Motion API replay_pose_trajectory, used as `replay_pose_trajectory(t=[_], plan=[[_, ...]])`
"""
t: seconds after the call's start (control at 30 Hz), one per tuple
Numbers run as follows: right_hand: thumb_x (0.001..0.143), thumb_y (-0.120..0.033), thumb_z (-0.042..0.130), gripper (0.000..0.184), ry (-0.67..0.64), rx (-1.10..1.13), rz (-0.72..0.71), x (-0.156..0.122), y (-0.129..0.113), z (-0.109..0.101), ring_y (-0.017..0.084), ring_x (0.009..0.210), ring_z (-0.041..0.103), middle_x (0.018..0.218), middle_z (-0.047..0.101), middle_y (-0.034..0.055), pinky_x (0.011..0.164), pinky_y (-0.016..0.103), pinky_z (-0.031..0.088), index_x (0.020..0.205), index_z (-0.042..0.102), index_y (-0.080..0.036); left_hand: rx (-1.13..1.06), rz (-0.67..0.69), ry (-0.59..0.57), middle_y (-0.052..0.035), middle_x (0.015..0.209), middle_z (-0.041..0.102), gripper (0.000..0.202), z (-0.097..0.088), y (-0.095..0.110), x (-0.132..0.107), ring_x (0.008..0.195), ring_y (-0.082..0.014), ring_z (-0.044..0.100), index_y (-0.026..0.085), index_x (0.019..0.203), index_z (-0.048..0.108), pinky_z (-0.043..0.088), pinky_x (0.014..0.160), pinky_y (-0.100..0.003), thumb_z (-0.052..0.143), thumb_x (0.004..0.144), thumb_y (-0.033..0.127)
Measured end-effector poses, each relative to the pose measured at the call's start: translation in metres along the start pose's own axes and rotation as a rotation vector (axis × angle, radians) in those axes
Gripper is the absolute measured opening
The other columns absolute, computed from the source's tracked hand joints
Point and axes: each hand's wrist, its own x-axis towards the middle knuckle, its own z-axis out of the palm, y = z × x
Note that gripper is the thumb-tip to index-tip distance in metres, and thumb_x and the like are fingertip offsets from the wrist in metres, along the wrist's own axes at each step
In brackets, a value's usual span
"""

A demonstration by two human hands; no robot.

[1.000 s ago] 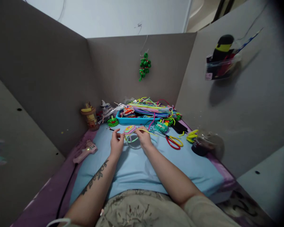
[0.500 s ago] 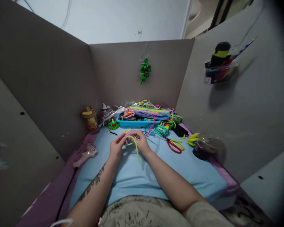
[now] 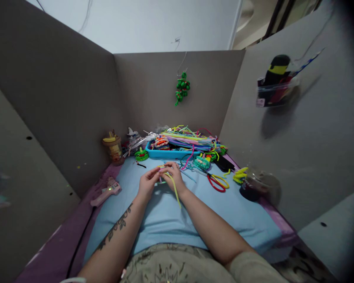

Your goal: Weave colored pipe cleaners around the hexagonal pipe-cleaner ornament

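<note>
My left hand [image 3: 146, 183] and my right hand [image 3: 174, 177] meet over the light blue mat [image 3: 165, 212], fingers pinched together. Between them sits a small pink and yellow pipe-cleaner piece [image 3: 163, 169], mostly hidden by my fingers. A yellow-green pipe cleaner [image 3: 175, 189] trails from my right hand down toward me. Just behind my hands stands a blue tray [image 3: 168, 152] heaped with coloured pipe cleaners.
Red and yellow scissors [image 3: 217, 181] lie right of my hands, with a dark round container [image 3: 250, 186] further right. A pink glue gun [image 3: 105, 191] lies at the left, a small yellow jar [image 3: 113, 148] behind it. Grey board walls enclose the desk; a green ornament [image 3: 181, 87] hangs at the back.
My hands have come together and drawn slightly toward me. The flat pink and yellow piece is now closed in my fingers, and the yellow-green strand has swung down in front.
</note>
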Motion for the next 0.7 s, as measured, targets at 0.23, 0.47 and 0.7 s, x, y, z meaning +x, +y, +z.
replay_pose_trajectory(t=[0.23, 0.47, 0.7], plan=[[0.065, -0.029, 0.073, 0.005, -0.045, 0.177, 0.157, 0.0, -0.002, 0.0, 0.022, 0.105, 0.047, 0.101, 0.055, 0.0049, 0.099, 0.039, 0.032, 0.066, 0.071, -0.024, -0.044, 0.005, 0.061, -0.0037, 0.065, 0.067, 0.039, -0.003, -0.004, 0.004, 0.051, -0.0093, 0.054, 0.011, 0.085, 0.072, 0.043, 0.054, -0.023, 0.081, 0.054, 0.032], [0.061, -0.029, 0.071, 0.009, -0.015, 0.484, 0.343, 0.004, 0.007, -0.001, 0.022, 0.108, 0.048, 0.114, 0.055, 0.006, 0.095, 0.035, 0.037, 0.061, 0.067, -0.021, -0.124, 0.005, 0.158, -0.0027, 0.068, 0.068, 0.043, 0.001, -0.001, 0.006, 0.054, -0.0087, 0.056, 0.012, 0.083, 0.071, 0.044, 0.056, -0.022, 0.084, 0.048, 0.033], [0.054, -0.03, 0.072, 0.015, 0.058, 0.67, 0.501, 0.008, 0.01, -0.001, 0.023, 0.103, 0.05, 0.108, 0.059, 0.0075, 0.076, 0.031, 0.043, 0.054, 0.063, -0.019, -0.166, -0.029, 0.18, -0.004, 0.068, 0.068, 0.05, 0.001, 0.0, 0.009, 0.058, -0.0121, 0.06, 0.011, 0.083, 0.07, 0.047, 0.06, -0.025, 0.086, 0.041, 0.033]])
